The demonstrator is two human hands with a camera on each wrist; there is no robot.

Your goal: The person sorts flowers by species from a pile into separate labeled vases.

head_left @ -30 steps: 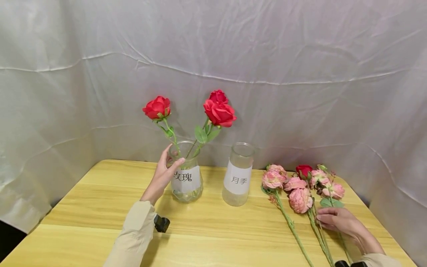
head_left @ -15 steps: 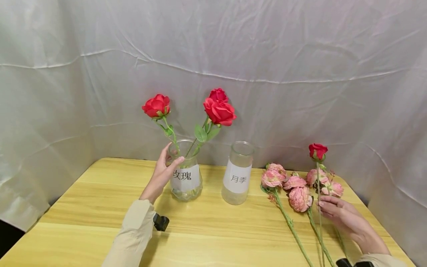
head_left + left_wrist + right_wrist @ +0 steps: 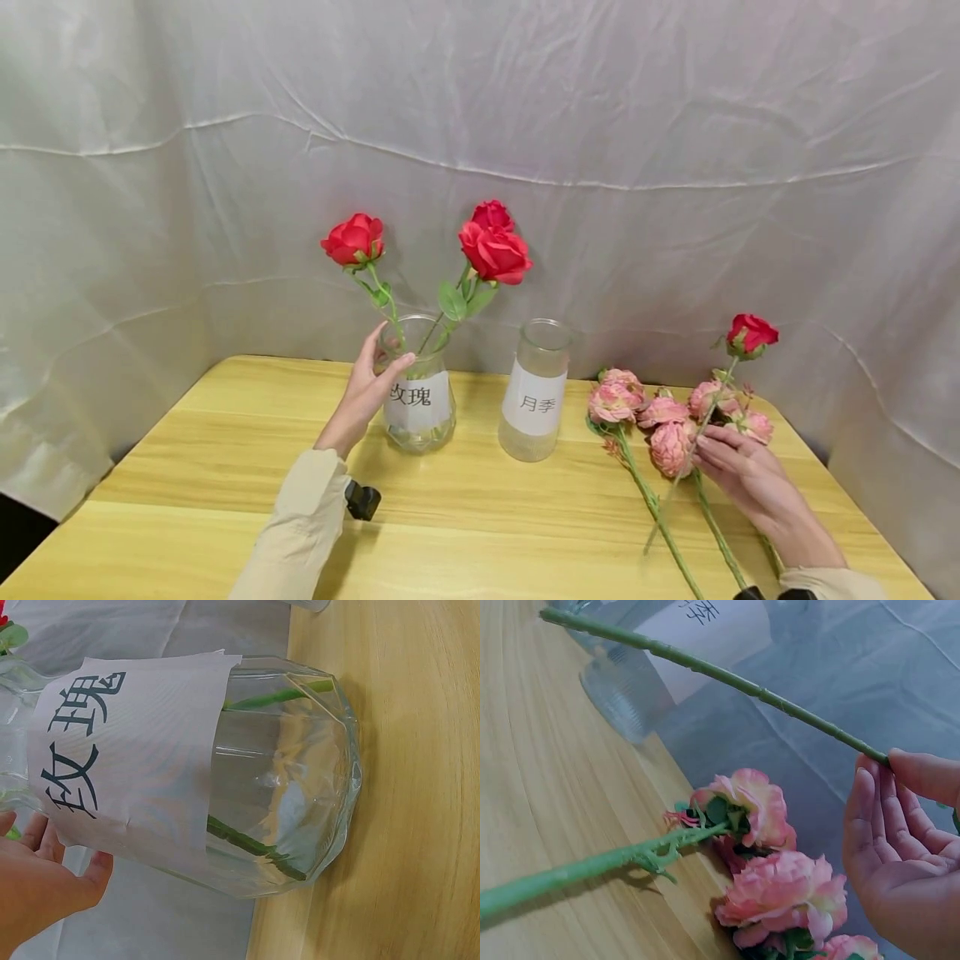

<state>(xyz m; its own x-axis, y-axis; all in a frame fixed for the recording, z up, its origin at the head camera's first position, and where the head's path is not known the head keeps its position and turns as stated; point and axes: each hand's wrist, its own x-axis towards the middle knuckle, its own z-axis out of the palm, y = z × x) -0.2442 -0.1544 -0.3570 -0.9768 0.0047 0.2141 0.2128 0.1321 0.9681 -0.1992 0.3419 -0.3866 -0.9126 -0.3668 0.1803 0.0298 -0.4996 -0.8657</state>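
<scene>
My left hand holds the neck of a wide glass vase with a white label, thumb in front. Several red roses stand in that vase, and their green stem ends show through the glass in the left wrist view. Over on the right, my right hand pinches the stem of a single red rose between thumb and fingertips. The rose tilts, bloom up to the right, with its stem end off the table. Beneath it lie several pink flowers.
A narrower labelled glass vase stands between the wide vase and the pink flowers. All rest on a wooden table, with a grey cloth hanging behind and at both sides.
My right hand has lifted the red rose from among the pink flowers, and its stem has swung to a slant, lower end leftward. The left hand stays on the vase.
</scene>
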